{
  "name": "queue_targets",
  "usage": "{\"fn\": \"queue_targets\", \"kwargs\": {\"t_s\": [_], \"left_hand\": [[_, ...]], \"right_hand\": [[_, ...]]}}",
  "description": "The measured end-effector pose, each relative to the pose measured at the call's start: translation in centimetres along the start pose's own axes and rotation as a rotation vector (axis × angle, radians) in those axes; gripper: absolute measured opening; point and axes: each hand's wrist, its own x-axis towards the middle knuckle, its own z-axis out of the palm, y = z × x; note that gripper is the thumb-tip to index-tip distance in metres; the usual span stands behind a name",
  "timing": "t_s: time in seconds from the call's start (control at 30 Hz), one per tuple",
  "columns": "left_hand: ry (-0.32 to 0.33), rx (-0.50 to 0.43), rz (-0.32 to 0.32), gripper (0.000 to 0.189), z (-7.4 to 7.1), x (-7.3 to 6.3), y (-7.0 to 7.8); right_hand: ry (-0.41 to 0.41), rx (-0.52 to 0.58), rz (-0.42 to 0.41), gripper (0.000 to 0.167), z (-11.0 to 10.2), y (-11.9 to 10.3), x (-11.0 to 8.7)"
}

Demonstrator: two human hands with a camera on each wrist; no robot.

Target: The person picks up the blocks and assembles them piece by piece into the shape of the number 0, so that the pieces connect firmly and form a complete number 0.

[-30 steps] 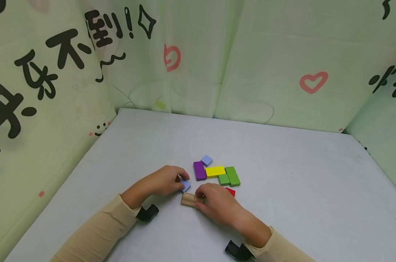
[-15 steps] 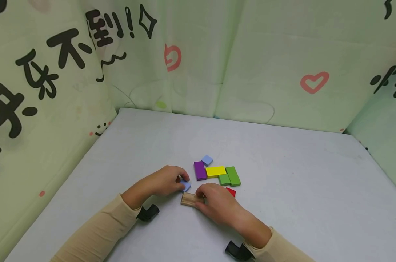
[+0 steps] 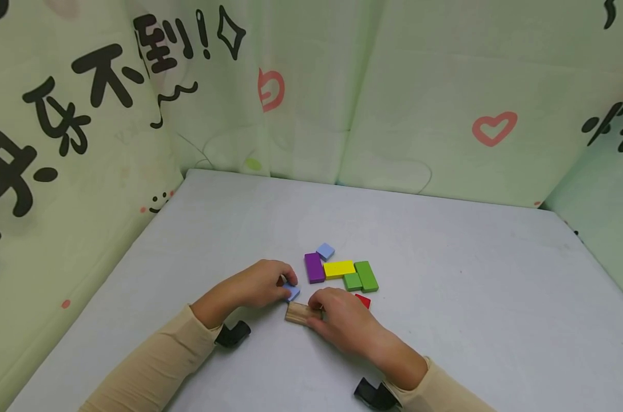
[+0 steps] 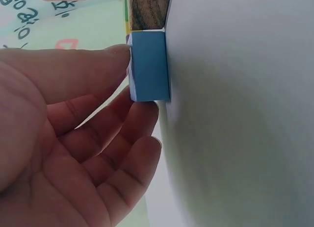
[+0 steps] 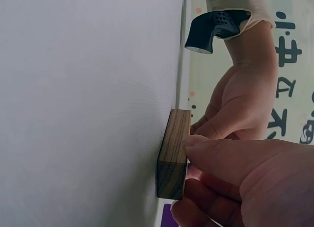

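Note:
My left hand (image 3: 260, 283) pinches a small light blue block (image 4: 149, 66) between thumb and fingers, low at the table. Just right of it, a brown wood-grained block (image 3: 297, 313) lies flat, its near end held by the thumb and fingers of my right hand (image 3: 344, 320). In the left wrist view the blue block and the wooden block stand almost end to end, with a thin gap between them. Seen from the right wrist, the wooden block (image 5: 175, 143) has its long side along the table and the thumb against its upper edge.
Beyond the hands lie a purple block (image 3: 314, 268), a light blue one (image 3: 325, 252), a yellow one (image 3: 338, 270), a small green one (image 3: 352, 281) and a longer green one (image 3: 366, 276). A red block (image 3: 364, 301) is partly hidden behind my right hand. Printed curtains border the white table (image 3: 471, 274).

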Motion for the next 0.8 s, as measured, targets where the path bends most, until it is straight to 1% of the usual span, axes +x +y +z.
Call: {"fn": "queue_targets", "kwargs": {"t_s": [0.17,0.33,0.6,0.67,0.8], "left_hand": [[0.011,0.015,0.007,0.011,0.08,0.08,0.02],[0.019,0.048,0.034,0.004,0.20,0.14,0.05],[0.022,0.089,0.088,0.005,0.23,-0.09,-0.04],[0.012,0.084,0.078,0.007,0.26,-0.14,0.02],[-0.013,0.050,0.027,0.016,0.41,-0.14,0.28]], "right_hand": [[-0.002,0.001,0.004,0.018,0.05,0.01,0.07],[0.004,0.005,0.005,0.018,0.03,-0.04,0.03],[0.021,0.012,-0.011,0.016,-0.04,0.02,-0.11],[0.017,0.010,-0.007,0.016,-0.01,0.03,-0.05],[0.007,0.011,0.006,0.016,-0.05,0.00,0.05]]}}
